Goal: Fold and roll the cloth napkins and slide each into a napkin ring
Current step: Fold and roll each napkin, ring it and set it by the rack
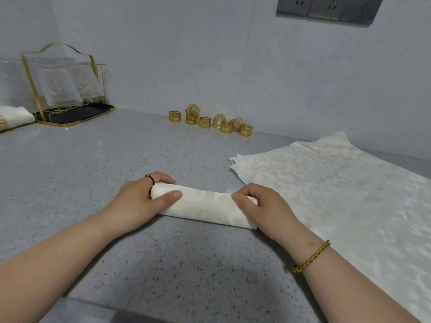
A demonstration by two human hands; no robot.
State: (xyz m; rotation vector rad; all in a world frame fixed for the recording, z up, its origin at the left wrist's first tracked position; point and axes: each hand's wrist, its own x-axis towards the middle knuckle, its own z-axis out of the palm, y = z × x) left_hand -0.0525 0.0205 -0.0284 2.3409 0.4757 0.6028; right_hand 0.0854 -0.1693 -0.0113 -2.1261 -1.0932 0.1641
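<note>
A person is working at a grey speckled countertop (93, 159), and a rolled napkin (205, 207) of cream patterned cloth is lying across it near the front edge, right in front of them. The left hand (137, 199) is gripping the roll's left end, fingers curling over the far side and the thumb pressing on top; a dark finger ring (150, 178) is showing on that hand. The right hand (263, 206) is clasping the right end the same way, fingers bent round the cloth, with a gold bracelet (312, 256) sitting on the wrist.

Just to the right of the roll, a stack of flat napkins (338, 183) is lying spread open, reaching back toward the wall. A cluster of gold napkin rings (210, 121) is sitting against the wall behind the hands, well apart from them; some are upright, some tipped, one resting on another. At the far left a gold-framed rack of glasses (65, 89) is standing on a dark tray, and beside it a finished napkin (14, 117) is lying at the frame's edge. Grey wall sockets (328, 8) are showing at the upper right.
</note>
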